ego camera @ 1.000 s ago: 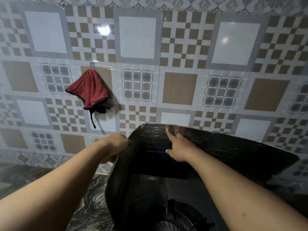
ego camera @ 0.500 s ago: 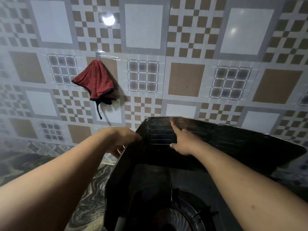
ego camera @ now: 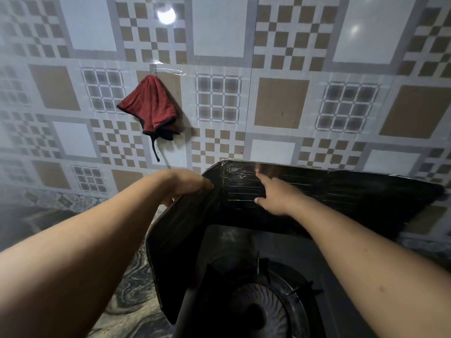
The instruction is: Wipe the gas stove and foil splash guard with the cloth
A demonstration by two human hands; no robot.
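A dark foil splash guard (ego camera: pixel 353 196) stands bent around the back and left of a black gas stove (ego camera: pixel 266 298). My left hand (ego camera: pixel 185 184) grips the guard's upper left edge at the fold. My right hand (ego camera: pixel 275 193) lies flat against the guard's inner back panel, fingers spread, index finger pointing up near the top rim. No cloth shows in either hand. A red cloth (ego camera: pixel 151 108) with dark trim hangs from a hook on the tiled wall, above and left of my left hand.
The patterned tile wall (ego camera: pixel 280 103) rises right behind the guard. A marbled dark countertop (ego camera: pixel 127 293) runs to the left of the stove. The burner grate sits at the bottom middle.
The view has tilted down, showing more of the stove and burner. Both hands stay on the guard; the left hand has slid slightly further over its left edge.
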